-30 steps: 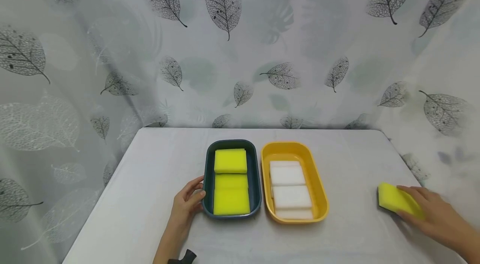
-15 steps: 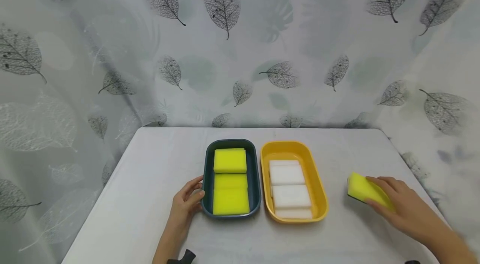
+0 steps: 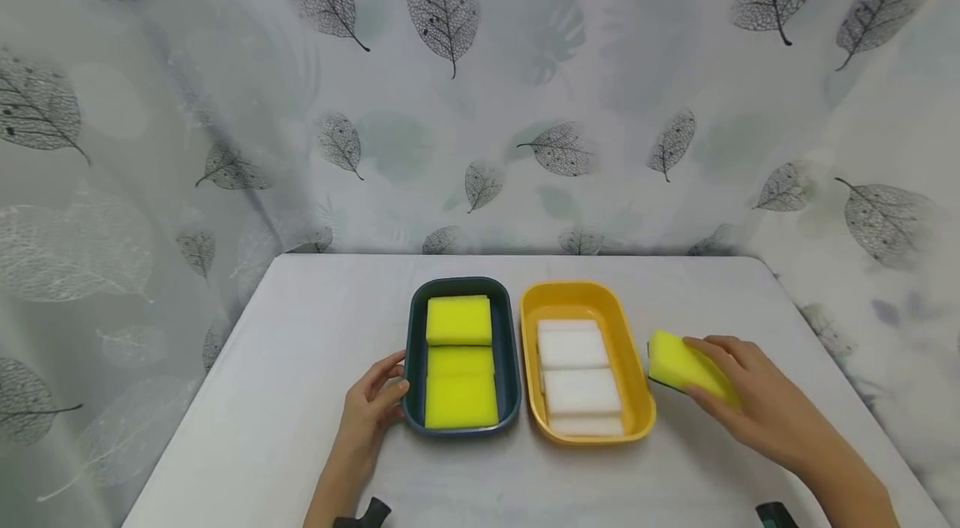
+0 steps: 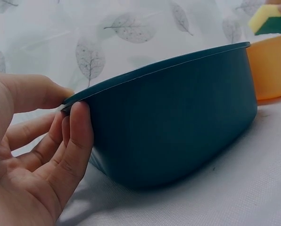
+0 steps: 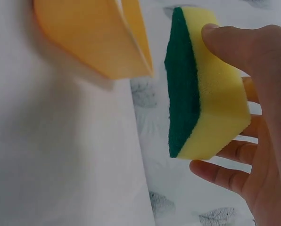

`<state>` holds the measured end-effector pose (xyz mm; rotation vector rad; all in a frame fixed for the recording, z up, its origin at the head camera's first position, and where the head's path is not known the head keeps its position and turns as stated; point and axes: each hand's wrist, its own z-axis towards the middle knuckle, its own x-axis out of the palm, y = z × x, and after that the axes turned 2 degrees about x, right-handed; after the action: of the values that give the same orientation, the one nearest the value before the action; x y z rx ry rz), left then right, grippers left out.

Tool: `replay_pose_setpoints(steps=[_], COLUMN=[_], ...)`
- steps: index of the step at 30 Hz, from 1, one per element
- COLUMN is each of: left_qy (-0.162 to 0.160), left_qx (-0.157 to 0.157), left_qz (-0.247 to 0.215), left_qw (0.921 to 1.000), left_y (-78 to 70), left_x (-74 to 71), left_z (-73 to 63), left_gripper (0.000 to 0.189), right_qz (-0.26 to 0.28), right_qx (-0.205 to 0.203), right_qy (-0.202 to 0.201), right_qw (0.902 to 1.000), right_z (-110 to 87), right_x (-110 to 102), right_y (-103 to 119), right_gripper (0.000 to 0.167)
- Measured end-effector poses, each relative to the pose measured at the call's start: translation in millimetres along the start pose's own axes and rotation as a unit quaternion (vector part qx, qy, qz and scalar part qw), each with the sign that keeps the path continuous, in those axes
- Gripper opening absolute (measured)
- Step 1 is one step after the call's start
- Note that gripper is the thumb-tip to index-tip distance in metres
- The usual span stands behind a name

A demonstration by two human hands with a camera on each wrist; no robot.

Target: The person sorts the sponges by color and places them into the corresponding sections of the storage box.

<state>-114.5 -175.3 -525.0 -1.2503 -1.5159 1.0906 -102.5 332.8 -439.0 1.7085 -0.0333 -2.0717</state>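
My right hand (image 3: 750, 395) grips a yellow sponge (image 3: 686, 366) with a green scouring layer (image 5: 183, 84) on its underside. The sponge is held above the table, just right of the yellow tray's rim. My left hand (image 3: 372, 399) pinches the left rim of a dark teal tray (image 3: 512, 361), thumb over the edge and fingers under it in the left wrist view. Inside that tray lie several yellow sponges (image 3: 460, 320). The yellow tray (image 3: 636, 378) stands right beside it and holds several white sponges (image 3: 583, 392).
A white-covered table (image 3: 300, 328) carries both trays. Behind it and at the sides hangs a pale leaf-patterned curtain (image 3: 420, 136). Dark wrist straps (image 3: 367, 514) show at the bottom edge of the head view.
My right hand has carried the yellow sponge leftward from the table's right edge to beside the yellow tray. The left hand keeps its hold on the teal tray.
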Motion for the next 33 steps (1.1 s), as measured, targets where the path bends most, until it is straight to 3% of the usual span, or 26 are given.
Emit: replay_pose_setpoints(steps=[13,22,28,33], left_qy=[0.002,0.007,0.008,0.008], left_qx=[0.001,0.005,0.006,0.003], left_qz=[0.002,0.004,0.001,0.001], left_qw=[1.0000,1.0000,1.0000,1.0000], left_y=[-0.3,0.6,-0.4,-0.2], left_x=[-0.2,-1.2,-1.5,-0.8], left_z=[-0.2,0.5,0.3,-0.2], left_gripper=[0.048,0.048,0.047,0.048], right_qz=[0.043,0.074,0.115,0.127], right_qx=[-0.016,-0.064,-0.063,-0.085], right_qy=[0.017,0.002,0.004,-0.004], right_qw=[0.9988,0.9952,0.9914,0.9883], right_z=[16.9,32.3,44.4,54.3], right_x=[19.1,42.9,55.8,67.2], right_y=[50.1,86.1,112.2,134.1], right_gripper=[0.061,0.065,0.066,0.069])
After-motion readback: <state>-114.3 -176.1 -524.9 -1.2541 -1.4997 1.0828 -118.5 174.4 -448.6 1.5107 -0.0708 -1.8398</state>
